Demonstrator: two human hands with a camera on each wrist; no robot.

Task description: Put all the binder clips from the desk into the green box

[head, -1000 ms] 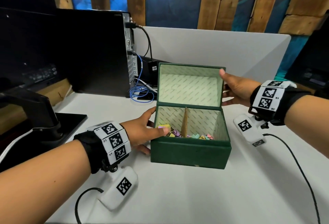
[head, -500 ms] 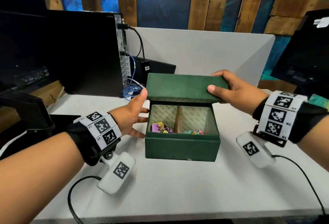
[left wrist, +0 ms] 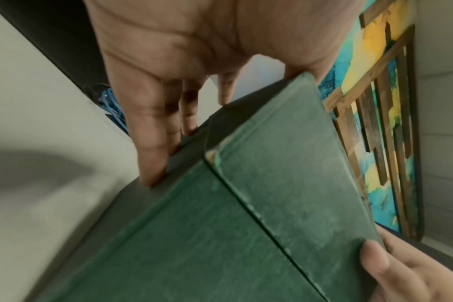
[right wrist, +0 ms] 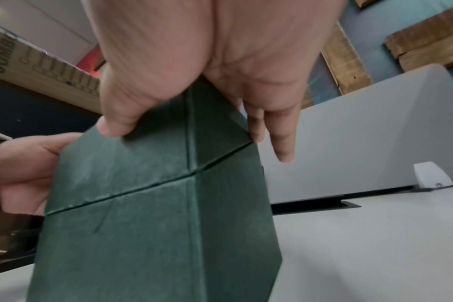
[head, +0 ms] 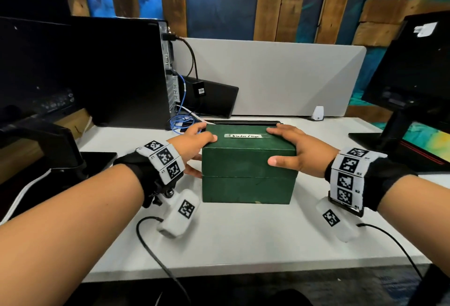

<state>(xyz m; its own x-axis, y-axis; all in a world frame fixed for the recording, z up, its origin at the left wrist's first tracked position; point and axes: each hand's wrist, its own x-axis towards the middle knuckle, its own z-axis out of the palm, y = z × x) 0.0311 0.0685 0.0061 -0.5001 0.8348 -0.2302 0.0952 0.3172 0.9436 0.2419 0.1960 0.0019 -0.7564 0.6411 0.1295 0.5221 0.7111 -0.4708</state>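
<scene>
Right hand (head: pixel 300 153) grip: thumb on lid front, fingers flat on top, clasping box (head: pixel 248 174) at right edge. Left hand (head: pixel 192 146) grip: straight fingers pressed against left side, nothing enclosed. Box sits shut at frame centre on counter (head: pixel 243 237). We judge it stiff board, light, slightly scuffed; clips hidden inside. We'd hold both side walls, below lid seam.

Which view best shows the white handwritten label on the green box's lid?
The head view: the white label lies on the lid of the closed green box. Both wrist views show only the box's sides, no label.
</scene>
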